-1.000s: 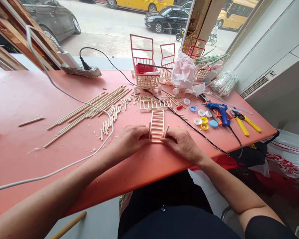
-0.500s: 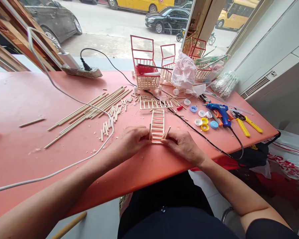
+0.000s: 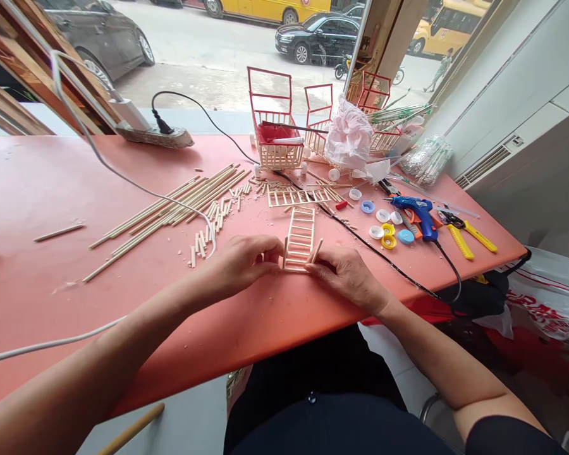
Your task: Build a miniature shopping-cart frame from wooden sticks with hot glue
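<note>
Pinching a leaning stick (image 3: pixel 317 250) of smooth, round wood, your right hand (image 3: pixel 346 272) is closed at the near right corner of a ladder-shaped frame (image 3: pixel 301 244). Your left hand (image 3: pixel 244 262) has its fingertips against an upright stick (image 3: pixel 285 248) at the near left corner; a gap shows between thumb and finger, and it cannot be told whether they grip it. The frame, thin pale wood with parallel rungs between straight rails, is between your hands, close to the near edge of the table (image 3: pixel 227 328), whose smooth, pinkish-orange top is dotted with pale crumbs. Just beyond lies a second frame (image 3: pixel 298 198), also laddered, set crosswise. To your left you have long dowels (image 3: pixel 171 205), slim and straight, beside a scatter of stubby pegs (image 3: pixel 220 215). Farther off stands a cart (image 3: pixel 281 151) of slatted pale wood with a red, angular handle, near a crumpled, thin pinkish bag (image 3: pixel 348 136). On your right are round, ridged plastic caps (image 3: pixel 388 241), a blue glue gun (image 3: pixel 422 215) and yellow-handled pliers (image 3: pixel 469 237).
</note>
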The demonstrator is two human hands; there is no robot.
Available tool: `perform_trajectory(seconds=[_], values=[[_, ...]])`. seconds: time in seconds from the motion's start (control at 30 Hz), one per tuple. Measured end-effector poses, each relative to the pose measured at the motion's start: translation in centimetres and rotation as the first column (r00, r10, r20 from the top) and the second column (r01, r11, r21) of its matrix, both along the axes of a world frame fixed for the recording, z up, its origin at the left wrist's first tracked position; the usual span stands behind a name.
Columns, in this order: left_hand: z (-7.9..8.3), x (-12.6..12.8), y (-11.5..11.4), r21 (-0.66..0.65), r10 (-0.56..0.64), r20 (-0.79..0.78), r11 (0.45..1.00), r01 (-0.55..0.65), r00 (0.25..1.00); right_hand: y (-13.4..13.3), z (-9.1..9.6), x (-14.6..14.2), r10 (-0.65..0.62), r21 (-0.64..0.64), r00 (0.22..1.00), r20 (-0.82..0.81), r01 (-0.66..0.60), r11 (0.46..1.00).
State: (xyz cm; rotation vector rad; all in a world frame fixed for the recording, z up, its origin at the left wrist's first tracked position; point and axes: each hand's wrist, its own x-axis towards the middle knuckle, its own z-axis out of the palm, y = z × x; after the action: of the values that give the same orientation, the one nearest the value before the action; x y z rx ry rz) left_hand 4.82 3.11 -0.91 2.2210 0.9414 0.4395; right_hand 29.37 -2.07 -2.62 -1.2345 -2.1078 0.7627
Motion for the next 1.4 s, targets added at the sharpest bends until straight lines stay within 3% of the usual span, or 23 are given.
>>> perform_trajectory(seconds=[0.33,0.57,1.4], values=[[-0.6,1.5,-1.0,0.067,0.056,0.115,0.996,-0.064,0.992,-0.1,0.1,0.0,0.002,-0.014,1.000,-0.005,-0.002,1.000],[0.0,1.6,-1.3,0.057,0.054,0.117,0.997,-0.061,0.992,0.0,0.2,-0.1,-0.001,-0.024,1.000,0.010,0.001,1.000],[-0.1,1.8,-1.2,0.060,0.075,0.077,0.995,-0.080,0.994,0.0,0.3,0.0,0.011,-0.012,1.000,0.014,-0.010,1.000]])
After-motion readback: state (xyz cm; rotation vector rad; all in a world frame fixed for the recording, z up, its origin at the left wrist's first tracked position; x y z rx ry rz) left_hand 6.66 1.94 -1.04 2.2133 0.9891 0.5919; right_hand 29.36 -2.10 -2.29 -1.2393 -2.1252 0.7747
